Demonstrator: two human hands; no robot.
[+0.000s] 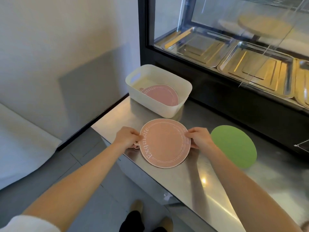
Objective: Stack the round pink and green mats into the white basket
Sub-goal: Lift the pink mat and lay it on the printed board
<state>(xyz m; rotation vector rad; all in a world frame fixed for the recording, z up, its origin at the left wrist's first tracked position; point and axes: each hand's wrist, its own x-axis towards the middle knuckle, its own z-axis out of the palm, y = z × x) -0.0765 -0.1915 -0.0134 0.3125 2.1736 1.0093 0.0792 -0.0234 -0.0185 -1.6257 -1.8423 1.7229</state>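
You are holding a round pink mat (164, 143) with both hands. Your left hand (127, 138) is pinching its left edge, and your right hand (199, 138) is pinching its right edge. The mat is sitting low over the shiny table (217, 181), right in front of the white basket (168, 108). I think there is more pink under it, but I cannot tell for sure. One pink mat (160, 94) is already lying inside the basket. The green mat (234, 146) is waiting on the table, just beside your right hand. Be careful now. The mat looks bendy, so it could flop and catch on the basket's near wall. It could also be landing crooked, leaning on a side instead of lying flat.
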